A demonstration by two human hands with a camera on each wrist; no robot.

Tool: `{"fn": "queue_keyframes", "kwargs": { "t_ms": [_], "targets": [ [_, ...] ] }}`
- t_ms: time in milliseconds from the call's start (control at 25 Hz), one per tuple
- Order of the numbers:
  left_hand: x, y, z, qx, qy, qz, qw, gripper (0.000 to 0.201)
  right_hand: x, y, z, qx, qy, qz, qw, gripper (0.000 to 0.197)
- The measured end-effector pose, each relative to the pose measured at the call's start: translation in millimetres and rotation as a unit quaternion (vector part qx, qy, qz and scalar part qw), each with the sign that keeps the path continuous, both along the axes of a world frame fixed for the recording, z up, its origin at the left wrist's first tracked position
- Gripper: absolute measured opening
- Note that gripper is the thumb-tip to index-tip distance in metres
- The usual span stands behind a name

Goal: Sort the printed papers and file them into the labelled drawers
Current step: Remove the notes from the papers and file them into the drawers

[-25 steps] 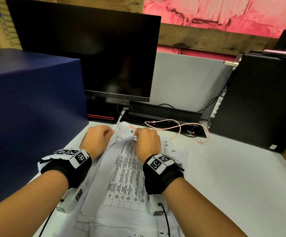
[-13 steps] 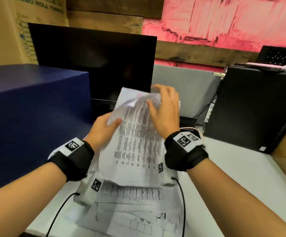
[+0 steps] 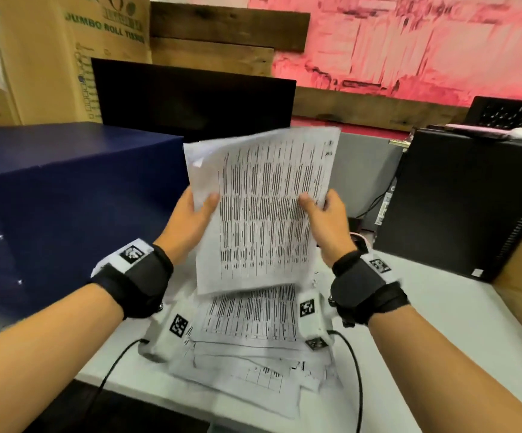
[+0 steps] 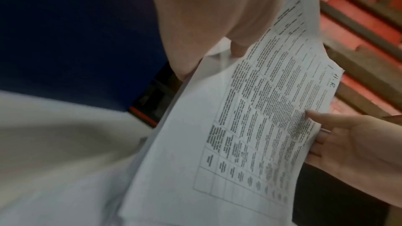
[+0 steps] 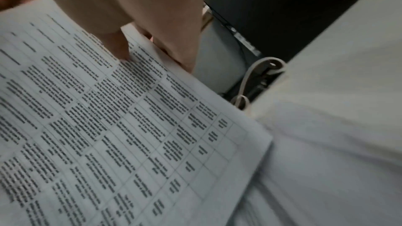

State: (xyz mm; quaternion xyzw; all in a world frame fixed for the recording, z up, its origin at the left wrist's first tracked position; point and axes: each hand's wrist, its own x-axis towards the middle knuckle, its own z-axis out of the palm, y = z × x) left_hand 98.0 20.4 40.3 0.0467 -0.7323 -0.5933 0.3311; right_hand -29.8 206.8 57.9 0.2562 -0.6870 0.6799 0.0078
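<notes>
We see a thin white printed paper sheet (image 3: 266, 214), matt and a little creased at its top corner. The desk (image 3: 440, 323) looks smooth and pale, matt. The monitor (image 3: 191, 101) screen is dark and slightly glossy. Behind stand brown cardboard (image 3: 50, 57) and rough wood planks (image 3: 222, 26).

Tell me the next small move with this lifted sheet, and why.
Probably read the handwritten mark at its top corner, then pick its drawer. Left hand and right hand hold the sheet upright above the pile; the left wrist view shows "H.R." there.
</notes>
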Motion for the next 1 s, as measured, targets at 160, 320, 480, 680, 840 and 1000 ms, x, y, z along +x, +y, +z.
{"fn": "queue_keyframes", "kwargs": {
  "t_ms": [160,320,480,680,840,1000],
  "targets": [
    [18,21,-43,0.064,-0.051,0.006,0.997,0.028,14,6,-47,0.03,-0.031,-0.002,0.999,0.008],
    [24,6,-30,0.055,-0.015,0.082,0.995,0.029,19,-7,-33,0.01,0.018,-0.021,1.0,0.019],
    [53,-16,-18,0.013,0.02,0.157,0.987,0.02,50,-35,-22,-0.022,0.036,0.004,0.999,0.015],
    [121,-46,-9,-0.047,0.029,0.234,0.971,0.035,83,-70,-30,0.009,0.07,0.061,0.996,0.011],
    [169,-59,5,-0.051,0.025,0.289,0.956,0.033,114,-92,-28,0.046,0.083,0.12,0.988,0.046],
    [193,-66,-2,0.0,0.025,0.253,0.967,0.039,133,-99,-34,0.035,0.087,0.131,0.987,0.036]
  ]
}}
